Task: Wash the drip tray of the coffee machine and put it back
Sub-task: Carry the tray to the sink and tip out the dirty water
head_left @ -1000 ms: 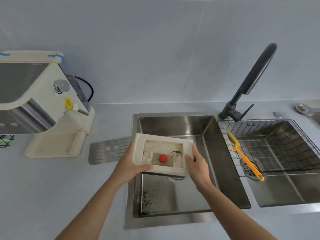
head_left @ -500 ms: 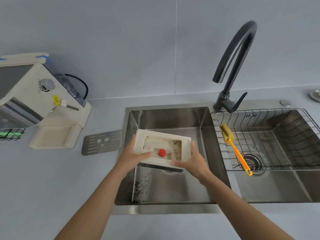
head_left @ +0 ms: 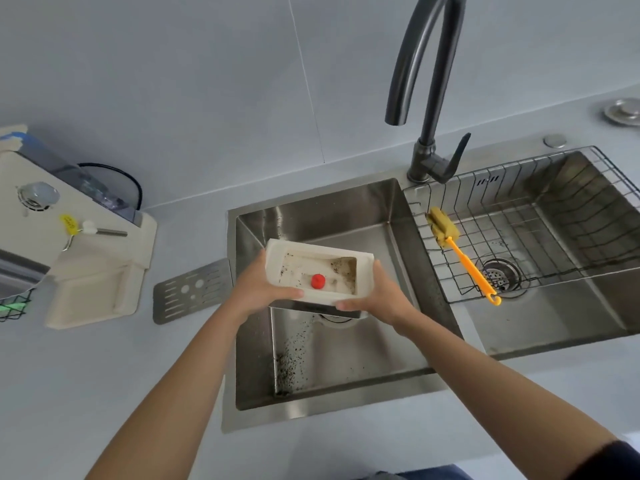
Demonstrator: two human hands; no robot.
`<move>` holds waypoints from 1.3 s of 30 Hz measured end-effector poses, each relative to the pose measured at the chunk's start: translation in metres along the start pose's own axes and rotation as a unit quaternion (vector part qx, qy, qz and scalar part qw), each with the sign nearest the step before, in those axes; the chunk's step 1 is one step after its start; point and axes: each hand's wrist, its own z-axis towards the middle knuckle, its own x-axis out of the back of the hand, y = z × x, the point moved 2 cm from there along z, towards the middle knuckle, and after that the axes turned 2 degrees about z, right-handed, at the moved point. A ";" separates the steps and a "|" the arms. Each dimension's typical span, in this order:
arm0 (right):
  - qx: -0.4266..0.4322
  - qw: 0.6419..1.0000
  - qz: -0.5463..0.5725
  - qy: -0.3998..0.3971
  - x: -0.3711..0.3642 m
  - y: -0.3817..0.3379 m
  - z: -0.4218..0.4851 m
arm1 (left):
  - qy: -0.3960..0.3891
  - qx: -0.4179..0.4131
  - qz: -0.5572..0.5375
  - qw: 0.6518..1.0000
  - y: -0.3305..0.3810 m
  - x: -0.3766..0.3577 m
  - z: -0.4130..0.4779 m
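Observation:
The cream drip tray [head_left: 277, 261] hangs over the left sink basin [head_left: 346, 216], tilted toward the right. Inside it are a red float and dark coffee grounds, gathered at the right end. My left hand [head_left: 258, 289] grips its left end and my right hand [head_left: 382, 296] grips its right end. The metal grate [head_left: 192, 291] of the tray lies flat on the counter left of the sink. The cream coffee machine [head_left: 86, 265] stands at the far left, its base slot bare.
A dark gooseneck faucet [head_left: 426, 98] rises behind the divider between the basins. A wire rack [head_left: 519, 216] in the right basin holds a yellow sponge brush with an orange handle [head_left: 464, 258]. Coffee grounds speckle the left basin floor [head_left: 294, 355].
The view has shifted so the sink sits more central and the faucet spout shows. The tray has tipped more to the right, and the grounds have slid toward that end. Both hands keep their grip.

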 end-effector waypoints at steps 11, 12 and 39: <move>-0.066 0.980 0.185 -0.029 -0.016 0.006 0.018 | -0.096 -0.018 0.142 0.985 0.039 0.024 0.037; -0.083 0.974 0.208 -0.029 -0.017 0.008 0.021 | -0.102 -0.017 0.157 0.982 0.042 0.026 0.042; -0.196 0.918 0.344 -0.010 0.017 -0.035 0.025 | 0.007 -0.036 0.152 0.988 0.084 0.031 0.066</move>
